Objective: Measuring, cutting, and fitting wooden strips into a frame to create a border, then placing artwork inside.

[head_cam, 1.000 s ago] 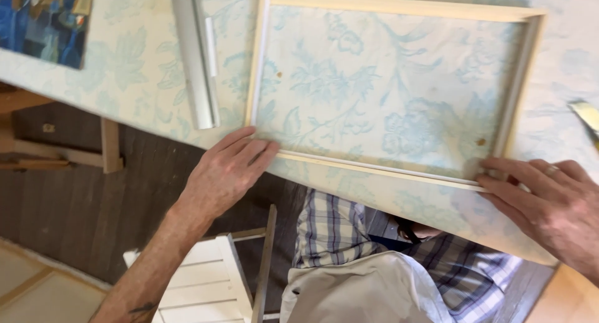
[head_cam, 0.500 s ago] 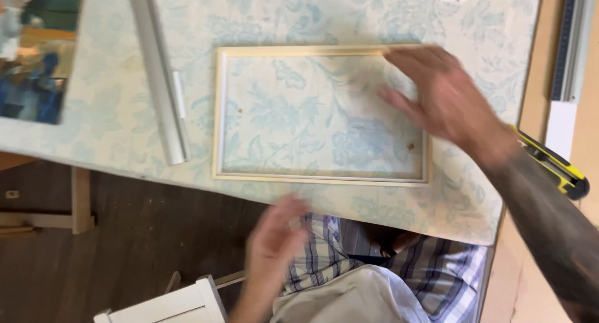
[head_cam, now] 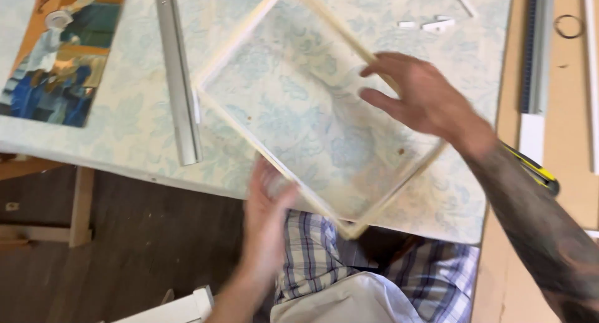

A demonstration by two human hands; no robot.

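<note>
1 wooden frame [head_cam: 293, 104] on the surface [head_cam: 125, 142], turned diagonal. Right hand [head_cam: 424, 98] fingers spread on far rail; left hand [head_cam: 265, 214] blurred at near rail, grip unclear. 1 metal ruler [head_cam: 179, 73], 1 painting [head_cam: 59, 54] cut off.

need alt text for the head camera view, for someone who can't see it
Seen from above, a person's two hands turn a pale wooden frame askew on a floral tablecloth: the right hand on its far rail, the blurred left hand at its near edge. A metal ruler and a painted picture lie to the left.
</note>
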